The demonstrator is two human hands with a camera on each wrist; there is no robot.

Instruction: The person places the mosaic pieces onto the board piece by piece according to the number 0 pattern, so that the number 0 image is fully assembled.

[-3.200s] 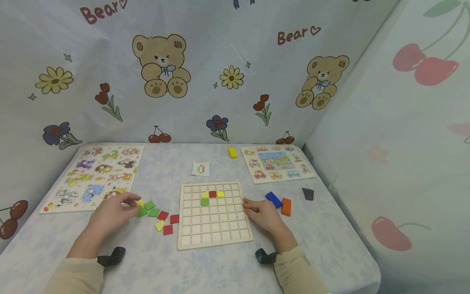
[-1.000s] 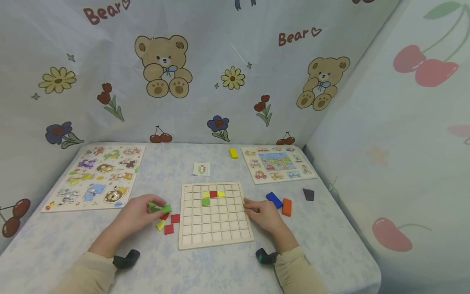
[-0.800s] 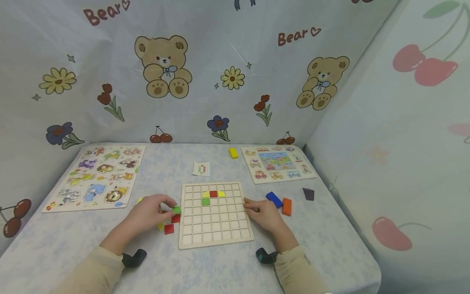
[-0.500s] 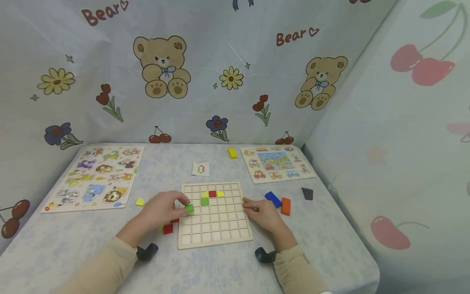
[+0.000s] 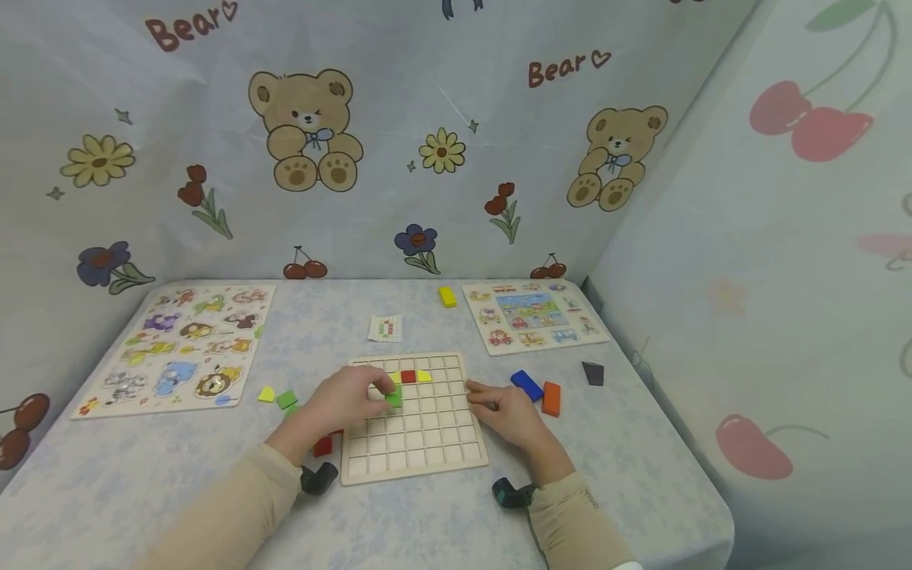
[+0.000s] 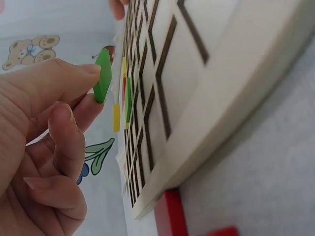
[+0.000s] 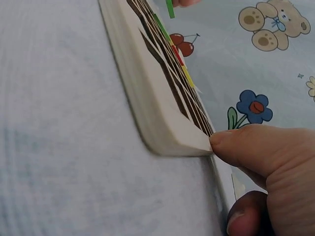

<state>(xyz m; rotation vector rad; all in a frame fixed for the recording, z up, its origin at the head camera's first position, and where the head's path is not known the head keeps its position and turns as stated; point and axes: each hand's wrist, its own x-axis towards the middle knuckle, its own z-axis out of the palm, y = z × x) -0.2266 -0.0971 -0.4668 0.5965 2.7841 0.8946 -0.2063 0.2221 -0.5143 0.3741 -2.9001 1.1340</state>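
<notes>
My left hand (image 5: 345, 404) pinches a green square tile (image 6: 102, 76) between thumb and finger, over the upper left part of a wooden grid board (image 5: 435, 443). In the left wrist view the tile is tilted and apart from the grid. A red tile (image 5: 408, 377) lies on the board between two yellow pieces, the right one (image 5: 424, 376) in full view. Another green tile (image 6: 128, 101) sits on the grid below them, partly hidden by my fingers in the head view. My right hand (image 5: 511, 416) holds the board's right edge, thumb (image 7: 231, 142) touching its rim.
Left of the board lie a loose yellow piece (image 5: 266, 394), green tiles (image 5: 286, 400) and red tiles (image 5: 323, 446), some behind my left hand. A pattern card (image 5: 385, 328) is beyond. Blue (image 5: 526, 385) and orange (image 5: 552, 398) blocks lie by my right hand. Two picture puzzles flank the back.
My left hand has left the loose pieces at the left with a green tile and moved right over the board. The right hand has stayed at the board's edge.
</notes>
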